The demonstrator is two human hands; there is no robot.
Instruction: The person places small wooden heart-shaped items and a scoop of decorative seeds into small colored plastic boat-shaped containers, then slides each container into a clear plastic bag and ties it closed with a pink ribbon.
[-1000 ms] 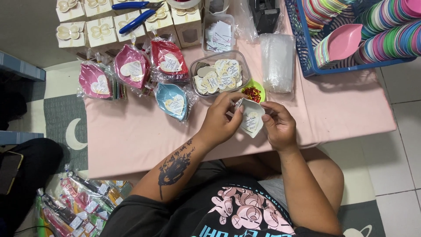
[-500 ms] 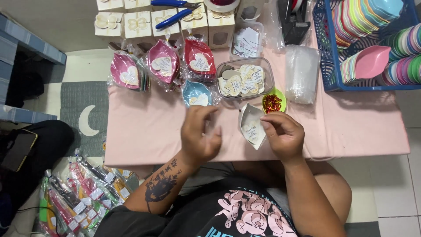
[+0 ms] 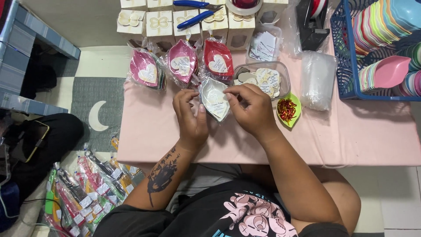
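since the half-second-earlier frame, both hands were brought together at mid-table and the leaf-shaped dish was shifted from the right hand's side to between the two; the camera view was also shifted.

pink table (image 3: 372, 140) was noted as the largest surface, with a blue basket (image 3: 344, 52) of stacked coloured dishes at its far right corner. a row of cream gift boxes (image 3: 160, 22) was ranged along the far edge, with blue-handled pliers (image 3: 195, 17) laid on top. wrapped dishes in pink (image 3: 144, 70), magenta (image 3: 182, 61) and red (image 3: 218, 59) were lined up in front of the boxes. a clear tub of paper tags (image 3: 263, 79) was set just beside the hands, a stack of clear bags (image 3: 318, 79) further right, and a small green dish (image 3: 288, 109) of red bits near the right wrist.

left hand (image 3: 190, 116) was seen closed on the near-left edge of the white leaf-shaped dish (image 3: 215, 103), thumb pressed along the rim. right hand (image 3: 252, 109) was curled over the dish's far-right edge, fingertips pinched together at the rim; whether a tag or film was caught between them could not be told. the dish itself was held just above the table, in front of the red wrapped one.

judgement: the step would be done best with the dish kept level and steadied by the left thumb, while the right fingertips were worked lightly so the heart label inside was not creased.
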